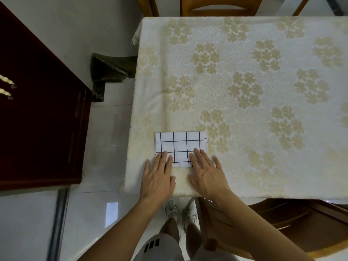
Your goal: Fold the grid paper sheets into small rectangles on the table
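A white sheet of grid paper (179, 146) with black lines lies folded into a rectangle near the front left corner of the table (244, 91). My left hand (159, 176) rests flat with its fingertips on the paper's lower left corner. My right hand (206, 172) lies flat too, its fingers spread, with the fingertips pressing the paper's lower right corner. Neither hand grips anything; both press the near edge of the sheet down onto the cloth.
A cream lace tablecloth with floral patches covers the table. Wooden chairs stand at the far side (220, 6) and at the near right (282, 223). A dark red cabinet (37, 119) stands to the left across a tiled floor.
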